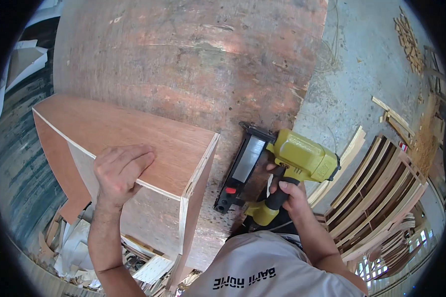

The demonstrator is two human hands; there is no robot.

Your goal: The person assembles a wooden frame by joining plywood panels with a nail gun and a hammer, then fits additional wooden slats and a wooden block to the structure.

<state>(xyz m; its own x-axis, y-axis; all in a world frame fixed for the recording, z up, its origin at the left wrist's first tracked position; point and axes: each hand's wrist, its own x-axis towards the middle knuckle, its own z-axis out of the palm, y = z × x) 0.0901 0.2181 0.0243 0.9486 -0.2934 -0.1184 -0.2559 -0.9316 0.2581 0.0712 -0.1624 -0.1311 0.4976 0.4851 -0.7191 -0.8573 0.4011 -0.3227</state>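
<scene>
My left hand (120, 171) grips the top edge of a plywood box (134, 126), its fingers lying over the reddish-brown upper panel and its thumb side by the raw edge. The box stands at the left of the worktable, with layered ply showing along its rims. My right hand (293, 195) is wrapped round the black handle of a yellow-green nail gun (307, 156). The gun's black and silver magazine (247, 161) points toward the box, and its nose is apart from the panel. Part of the right fingers is hidden behind the handle.
A worn plywood worktable (193, 64) spreads ahead, stained and scuffed. Curved slatted wooden frames (376, 193) stand on the floor at right. Wood strips (394, 119) and a heap of small offcuts (408, 42) lie beyond. Scraps (79, 247) are piled at lower left.
</scene>
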